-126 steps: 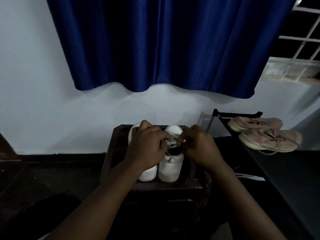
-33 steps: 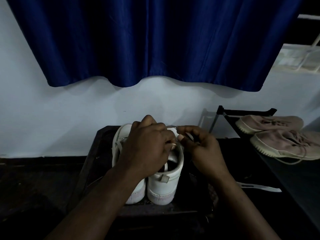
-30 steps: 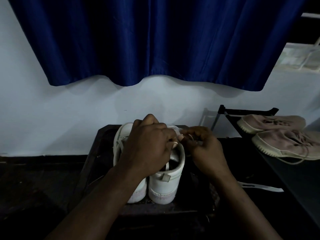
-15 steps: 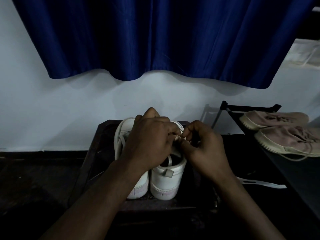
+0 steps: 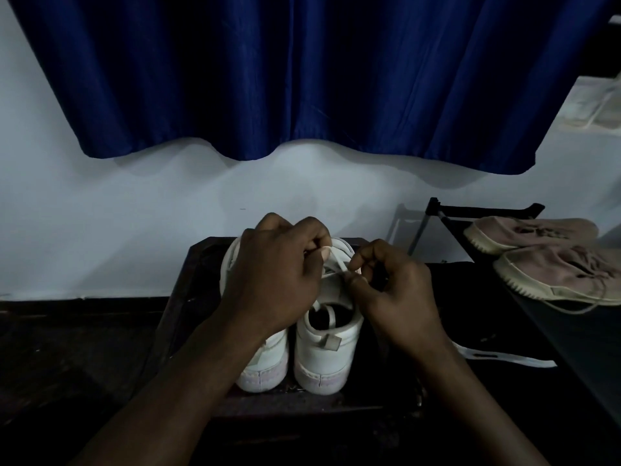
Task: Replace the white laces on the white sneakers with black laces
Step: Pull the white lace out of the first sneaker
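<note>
pinching white lace [image 5: 337, 264] with left hand [image 5: 272, 280] and right hand [image 5: 398, 297] above right-side sneaker [image 5: 324, 359] | likely soft, limp, light | best pinched low, close to sneaker

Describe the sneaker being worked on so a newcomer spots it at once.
Below the blue curtain, a dark stool holds two white sneakers, heels toward the camera. It is the right sneaker. Only it has its white lace pinched between the left hand and right hand, and a grey heel tab showing.
</note>
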The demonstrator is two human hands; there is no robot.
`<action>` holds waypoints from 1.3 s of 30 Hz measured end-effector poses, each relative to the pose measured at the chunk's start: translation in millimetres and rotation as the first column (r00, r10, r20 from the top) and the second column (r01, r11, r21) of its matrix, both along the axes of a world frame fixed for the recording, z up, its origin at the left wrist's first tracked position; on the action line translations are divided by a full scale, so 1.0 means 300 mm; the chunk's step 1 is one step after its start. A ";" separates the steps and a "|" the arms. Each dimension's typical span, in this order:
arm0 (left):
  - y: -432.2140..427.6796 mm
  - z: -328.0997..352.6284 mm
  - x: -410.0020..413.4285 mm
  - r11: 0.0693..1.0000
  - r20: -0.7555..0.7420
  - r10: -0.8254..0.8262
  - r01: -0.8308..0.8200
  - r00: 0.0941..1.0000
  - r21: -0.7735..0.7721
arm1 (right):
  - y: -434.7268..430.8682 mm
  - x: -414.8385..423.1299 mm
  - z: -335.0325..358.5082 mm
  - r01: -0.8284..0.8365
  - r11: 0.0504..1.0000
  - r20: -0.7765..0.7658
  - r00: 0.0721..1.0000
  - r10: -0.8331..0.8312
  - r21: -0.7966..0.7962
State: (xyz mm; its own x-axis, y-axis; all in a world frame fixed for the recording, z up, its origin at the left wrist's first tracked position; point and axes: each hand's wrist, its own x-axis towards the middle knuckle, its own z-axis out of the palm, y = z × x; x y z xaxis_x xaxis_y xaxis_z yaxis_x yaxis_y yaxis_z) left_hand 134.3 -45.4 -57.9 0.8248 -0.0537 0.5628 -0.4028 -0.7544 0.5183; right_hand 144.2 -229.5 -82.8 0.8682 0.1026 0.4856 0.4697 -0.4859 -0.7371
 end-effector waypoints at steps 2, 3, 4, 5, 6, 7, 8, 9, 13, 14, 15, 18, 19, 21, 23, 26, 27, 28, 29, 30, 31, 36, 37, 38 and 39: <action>0.007 0.001 -0.009 0.999 -0.010 -0.040 0.041 0.999 0.022 | 0.001 -0.001 -0.002 -0.004 1.000 0.000 1.000 0.004 -0.004; 0.009 0.002 -0.012 0.998 -0.019 -0.055 0.056 0.998 0.026 | 0.001 -0.001 -0.003 -0.003 1.000 -0.004 1.000 0.003 0.000; 0.012 0.001 -0.016 0.997 -0.022 -0.065 0.066 0.998 0.031 | 0.001 -0.001 -0.005 -0.001 1.000 -0.008 1.000 0.001 0.004; 0.013 0.000 -0.019 0.997 -0.019 -0.070 0.071 0.997 0.039 | 0.002 0.000 -0.007 0.000 1.000 -0.008 1.000 0.000 0.005; 0.014 -0.002 -0.019 0.996 -0.012 -0.072 0.073 0.997 0.049 | 0.003 0.001 -0.009 -0.001 1.000 -0.002 1.000 0.001 0.001; 0.014 -0.003 -0.018 0.996 -0.004 -0.072 0.072 0.997 0.060 | 0.003 0.002 -0.011 -0.002 1.000 0.006 1.000 0.002 -0.005; 0.014 -0.006 -0.016 0.995 0.004 -0.070 0.070 0.998 0.070 | 0.004 0.004 -0.013 -0.003 1.000 0.010 1.000 0.003 -0.008; 0.014 -0.009 -0.014 0.995 0.014 -0.067 0.066 0.998 0.078 | 0.006 0.006 -0.013 -0.003 1.000 0.012 1.000 0.003 -0.010; 0.020 -0.024 -0.013 0.991 0.052 -0.064 0.057 0.997 0.121 | 0.015 0.014 -0.016 0.006 1.000 0.026 1.000 -0.005 -0.029; 0.020 -0.027 -0.013 0.990 0.060 -0.063 0.055 0.996 0.133 | 0.016 0.017 -0.018 0.008 0.999 0.028 1.000 -0.007 -0.034; 0.019 -0.029 -0.013 0.989 0.069 -0.062 0.051 0.996 0.142 | 0.017 0.019 -0.019 0.007 0.999 0.029 1.000 -0.006 -0.035; 0.015 -0.030 -0.017 0.990 0.104 -0.034 0.018 0.994 0.143 | 0.017 0.028 -0.024 -0.007 0.999 0.019 1.000 0.007 -0.031; 0.012 -0.030 -0.019 0.990 0.111 -0.026 0.010 0.993 0.142 | 0.018 0.030 -0.023 -0.012 0.999 0.018 1.000 0.013 -0.036; 0.009 -0.030 -0.017 0.988 0.118 -0.032 0.014 0.993 0.151 | 0.018 0.037 -0.020 -0.021 0.999 0.031 0.999 0.022 -0.049; 0.007 -0.032 -0.011 0.988 0.117 -0.038 0.020 0.992 0.155 | 0.013 0.046 -0.018 -0.037 0.997 0.046 0.998 0.040 -0.066; 0.007 -0.030 -0.018 0.987 0.120 -0.031 0.012 0.992 0.159 | 0.002 0.046 -0.013 -0.072 0.995 0.057 0.995 0.076 -0.070; 0.009 -0.031 -0.018 0.986 0.119 -0.033 0.013 0.992 0.164 | 0.000 0.044 -0.013 -0.081 0.994 0.056 0.995 0.085 -0.075; 0.008 -0.032 -0.013 0.986 0.112 -0.041 0.022 0.993 0.162 | -0.005 0.043 -0.012 -0.084 0.993 0.055 0.995 0.088 -0.080; 0.006 -0.031 -0.008 0.987 0.098 -0.054 0.038 0.994 0.158 | -0.009 0.043 -0.010 -0.086 0.993 0.053 0.994 0.090 -0.082; 0.005 -0.030 -0.005 0.986 0.080 -0.071 0.057 0.994 0.157 | -0.011 0.044 -0.008 -0.091 0.992 0.051 0.994 0.095 -0.082; 0.003 -0.029 -0.003 0.983 0.063 -0.089 0.078 0.994 0.165 | -0.013 0.046 -0.005 -0.099 0.992 0.049 0.993 0.103 -0.084; 0.010 -0.029 -0.003 0.970 0.043 -0.120 0.107 0.992 0.219 | -0.010 0.043 0.010 -0.131 0.979 0.047 0.989 0.140 -0.156; 0.012 -0.031 -0.004 0.967 0.050 -0.116 0.102 0.992 0.232 | -0.011 0.041 0.010 -0.137 0.977 0.036 0.989 0.145 -0.163; 0.012 -0.032 -0.004 0.966 0.057 -0.115 0.098 0.992 0.240 | -0.013 0.041 0.007 -0.141 0.976 0.024 0.989 0.147 -0.167; 0.013 -0.033 -0.004 0.967 0.067 -0.114 0.095 0.991 0.236 | -0.015 0.040 0.004 -0.141 0.976 0.017 0.989 0.146 -0.168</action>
State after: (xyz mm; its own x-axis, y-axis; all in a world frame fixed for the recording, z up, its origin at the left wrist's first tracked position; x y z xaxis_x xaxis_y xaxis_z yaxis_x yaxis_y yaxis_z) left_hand 133.2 -41.4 -67.9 0.7611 -0.2738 0.5881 -0.5182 -0.8019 0.2973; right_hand 156.2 -234.1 -81.6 0.8240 0.3069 0.4762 0.5638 -0.5262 -0.6365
